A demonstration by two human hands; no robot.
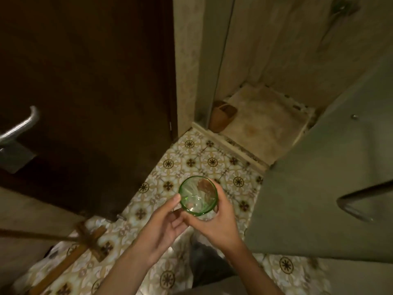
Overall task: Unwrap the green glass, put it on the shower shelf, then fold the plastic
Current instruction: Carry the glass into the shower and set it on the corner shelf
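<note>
At the far left a dark wooden door (85, 92) fills the upper half of the view, with a metal handle (20, 126) near its left edge. Below it, a wooden stick (63, 260) lies slanted across the patterned tile floor (212, 162).

Moving toward the middle, the left hand (163, 228) reaches up from the lower edge, palm turned inward and fingers loosely curled. Its thumb tip touches the left side of the green glass (198, 195) just under the rim, while the other fingers curl below, beside the base. Whether they hold any plastic wrap cannot be told; the area there is too blurred.

The glass stands upright with its open mouth facing the camera, held over the floor tiles between the two hands, above and a little ahead of both palms.

The right hand (219, 222) grasps the glass from the right and underneath, fingers wrapped around its far side and showing through the green wall, thumb along the near side.

Further right, the shower stall opens behind a raised sill, with a pale mat (265, 120) on its floor and a small brown object (222, 114) in the corner just inside. A large pale panel (329, 177) takes up the right side, with a curved metal handle (357, 207) on it.
</note>
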